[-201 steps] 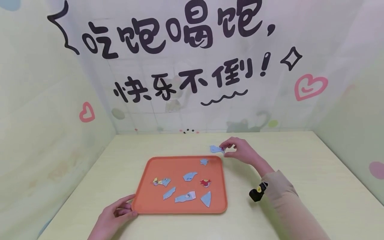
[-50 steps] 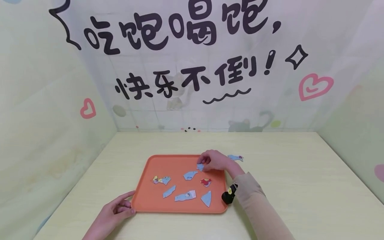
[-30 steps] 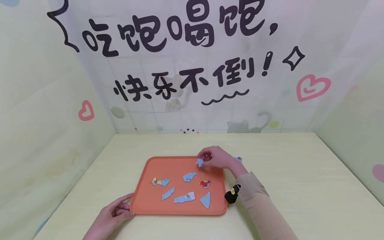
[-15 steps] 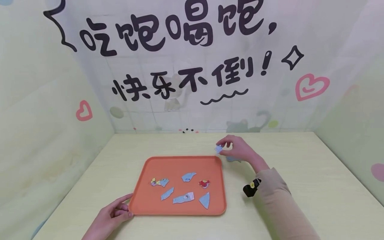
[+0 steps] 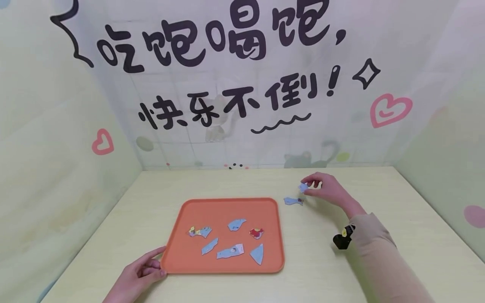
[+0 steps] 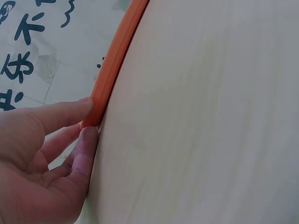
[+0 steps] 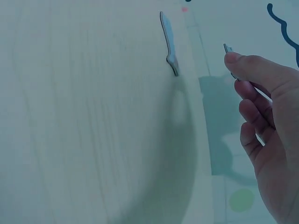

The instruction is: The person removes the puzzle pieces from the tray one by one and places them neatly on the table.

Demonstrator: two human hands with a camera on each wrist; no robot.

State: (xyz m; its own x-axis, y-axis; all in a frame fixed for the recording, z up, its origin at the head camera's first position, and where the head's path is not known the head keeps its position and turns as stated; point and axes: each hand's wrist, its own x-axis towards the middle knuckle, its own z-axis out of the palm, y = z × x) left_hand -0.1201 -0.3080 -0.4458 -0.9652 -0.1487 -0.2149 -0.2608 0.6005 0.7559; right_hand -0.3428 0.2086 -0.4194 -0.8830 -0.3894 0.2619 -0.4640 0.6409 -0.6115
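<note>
The small blue piece (image 5: 303,187) is pinched in the right hand (image 5: 328,189), above the bench (image 5: 310,269). A longer blue piece (image 5: 291,201) lies nearby, right of the orange tray (image 5: 212,211). Six pieces (image 5: 229,252) rest on the tray; the left hand (image 5: 139,272) grips its near-left corner.

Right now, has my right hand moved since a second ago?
Yes, rightward. Against the grey cat on the wall, your right hand has gone from its lower left to under its tail.

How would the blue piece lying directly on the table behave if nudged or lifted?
The blue piece looks thin and small, so probably light. Its crisp edge suggests it's fairly stiff. Lying flat, it would likely slide, not roll.
</note>
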